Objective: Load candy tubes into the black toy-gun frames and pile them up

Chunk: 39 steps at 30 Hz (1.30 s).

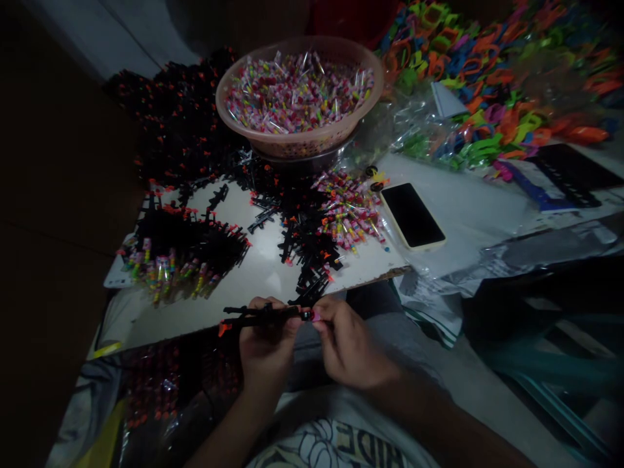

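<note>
My left hand (267,348) is closed around a black toy gun (258,317) with an orange tip, held level just off the table's front edge. At the gun's right end, my right hand (347,344) pinches a small pink-ended candy tube (316,316), mostly hidden by my fingers. The tube's end meets the gun. Just beyond my hands lies a loose heap of black toy guns (312,244). Beside it is a pile of candy tubes (348,218) with pink and yellow contents. To the left, guns with candy tubes attached (166,270) lie stacked together.
A pink basket (297,140) full of candy tubes stands at the back. Behind left rises a large black heap of toy guns (180,123). A phone (413,216) lies on plastic sheeting to the right, with colourful plastic pieces (487,84) beyond. A green stool (546,396) stands lower right.
</note>
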Motion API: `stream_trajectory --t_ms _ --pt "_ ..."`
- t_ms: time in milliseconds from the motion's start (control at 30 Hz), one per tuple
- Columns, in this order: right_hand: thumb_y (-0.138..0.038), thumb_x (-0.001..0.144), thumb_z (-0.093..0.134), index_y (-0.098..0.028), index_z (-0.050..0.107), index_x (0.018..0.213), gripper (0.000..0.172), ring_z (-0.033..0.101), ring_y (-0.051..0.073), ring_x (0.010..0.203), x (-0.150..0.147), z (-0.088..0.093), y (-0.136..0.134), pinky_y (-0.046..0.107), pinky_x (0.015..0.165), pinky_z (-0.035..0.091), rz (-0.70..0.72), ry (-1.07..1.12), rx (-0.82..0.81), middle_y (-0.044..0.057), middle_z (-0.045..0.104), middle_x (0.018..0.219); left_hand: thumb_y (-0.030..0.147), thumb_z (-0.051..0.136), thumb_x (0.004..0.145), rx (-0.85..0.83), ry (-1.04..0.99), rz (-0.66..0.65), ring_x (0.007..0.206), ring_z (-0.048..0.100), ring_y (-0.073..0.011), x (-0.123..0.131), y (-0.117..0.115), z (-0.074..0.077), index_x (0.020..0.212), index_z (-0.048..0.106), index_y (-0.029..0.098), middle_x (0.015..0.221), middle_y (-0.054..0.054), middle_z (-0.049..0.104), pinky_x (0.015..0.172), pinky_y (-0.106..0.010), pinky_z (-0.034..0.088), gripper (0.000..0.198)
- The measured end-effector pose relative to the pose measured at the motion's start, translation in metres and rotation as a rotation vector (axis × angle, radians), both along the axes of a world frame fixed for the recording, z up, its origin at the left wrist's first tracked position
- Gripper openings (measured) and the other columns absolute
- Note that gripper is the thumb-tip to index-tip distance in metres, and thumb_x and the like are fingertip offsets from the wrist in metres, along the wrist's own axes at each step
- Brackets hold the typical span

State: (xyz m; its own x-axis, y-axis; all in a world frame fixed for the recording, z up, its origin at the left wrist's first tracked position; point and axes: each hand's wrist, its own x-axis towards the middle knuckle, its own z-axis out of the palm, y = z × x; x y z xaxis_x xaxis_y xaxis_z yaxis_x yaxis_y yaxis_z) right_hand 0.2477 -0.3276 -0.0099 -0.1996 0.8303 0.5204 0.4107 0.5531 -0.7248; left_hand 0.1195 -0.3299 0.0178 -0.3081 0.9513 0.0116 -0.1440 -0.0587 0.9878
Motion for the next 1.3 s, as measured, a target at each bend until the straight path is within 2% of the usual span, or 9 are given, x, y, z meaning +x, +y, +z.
stream_trajectory --t_ms 167,333,433,567,733,933,1100,1200,1300 --pt "-0.016 0.086 0.048 -0.020 0.044 0.100 0.015 0.060 0.024 0.084 -0.001 -0.016 0.005 0.037 0.072 0.051 -0.074 -0.041 -0.011 0.009 0.060 0.089 0.022 0.078 0.061 -0.184 0.010 0.028 0.074 0.067 -0.0160 0.003 0.002 -0.007 0.074 0.057 0.016 0.073 0.001 0.065 0.073 -0.027 0.055 0.026" --pt "-0.017 0.085 0.056 -0.020 0.045 0.100 0.019 0.058 0.023 0.081 0.012 -0.021 0.013 0.037 0.069 0.051 -0.101 -0.112 0.162 0.008 0.059 0.085 0.024 0.080 0.061 -0.272 -0.069 -0.075 0.080 0.069 -0.0180 -0.005 0.002 -0.001 0.085 0.058 0.017 0.084 -0.003 0.071 0.079 -0.030 0.054 0.034" --pt "-0.018 0.086 0.056 -0.020 0.046 0.097 0.015 0.058 0.022 0.077 0.023 -0.018 0.019 0.036 0.066 0.051 -0.086 -0.179 0.247 0.007 0.059 0.081 0.030 0.077 0.066 -0.248 -0.066 -0.054 0.084 0.069 -0.0184 -0.015 0.000 0.005 0.095 0.062 0.019 0.093 -0.005 0.072 0.077 -0.030 0.055 0.035" --pt "-0.021 0.087 0.055 -0.020 0.047 0.092 0.009 0.058 0.021 0.072 0.032 -0.009 0.023 0.036 0.062 0.051 -0.047 -0.235 0.322 0.006 0.059 0.078 0.036 0.075 0.070 -0.219 0.016 0.018 0.080 0.069 -0.0183 -0.026 -0.003 0.011 0.083 0.068 0.017 0.086 -0.006 0.072 0.073 -0.027 0.055 0.025" --pt "-0.016 0.086 0.053 -0.021 0.048 0.090 0.009 0.059 0.020 0.066 0.036 0.005 0.024 0.034 0.060 0.051 0.006 -0.281 0.364 0.005 0.060 0.071 0.038 0.077 0.065 -0.265 0.035 0.091 0.070 0.069 -0.0195 -0.025 -0.005 0.015 0.079 0.070 0.016 0.082 -0.006 0.073 0.059 -0.027 0.056 0.027" --pt "-0.011 0.085 0.053 -0.021 0.049 0.093 0.013 0.060 0.020 0.064 0.036 0.006 0.022 0.033 0.057 0.050 0.034 -0.253 0.333 0.005 0.061 0.070 0.032 0.076 0.068 -0.171 0.103 0.085 0.073 0.069 -0.0190 -0.025 -0.005 0.010 0.076 0.072 0.019 0.076 -0.004 0.073 0.066 -0.027 0.056 0.016" --pt "-0.014 0.084 0.057 -0.022 0.050 0.101 0.020 0.062 0.022 0.076 0.034 -0.011 0.016 0.038 0.067 0.052 -0.009 -0.084 0.268 0.007 0.064 0.083 0.025 0.072 0.073 -0.008 0.153 -0.057 0.075 0.070 -0.0182 -0.027 -0.005 0.014 0.075 0.074 0.023 0.077 -0.003 0.074 0.071 -0.027 0.057 0.003" --pt "-0.013 0.083 0.057 -0.022 0.049 0.100 0.021 0.062 0.022 0.079 0.034 -0.015 0.014 0.038 0.069 0.052 -0.042 0.003 0.176 0.006 0.063 0.083 0.021 0.072 0.074 0.014 0.170 -0.146 0.078 0.071 -0.0184 -0.027 -0.005 0.016 0.082 0.075 0.024 0.082 -0.003 0.075 0.075 -0.028 0.057 0.009" --pt "-0.012 0.083 0.056 -0.022 0.049 0.100 0.021 0.062 0.021 0.080 0.036 -0.015 0.014 0.037 0.069 0.051 -0.027 0.046 0.116 0.005 0.063 0.083 0.020 0.075 0.071 0.045 0.091 -0.155 0.080 0.071 -0.0199 -0.025 -0.008 0.017 0.090 0.073 0.024 0.084 -0.004 0.075 0.074 -0.029 0.058 0.020"
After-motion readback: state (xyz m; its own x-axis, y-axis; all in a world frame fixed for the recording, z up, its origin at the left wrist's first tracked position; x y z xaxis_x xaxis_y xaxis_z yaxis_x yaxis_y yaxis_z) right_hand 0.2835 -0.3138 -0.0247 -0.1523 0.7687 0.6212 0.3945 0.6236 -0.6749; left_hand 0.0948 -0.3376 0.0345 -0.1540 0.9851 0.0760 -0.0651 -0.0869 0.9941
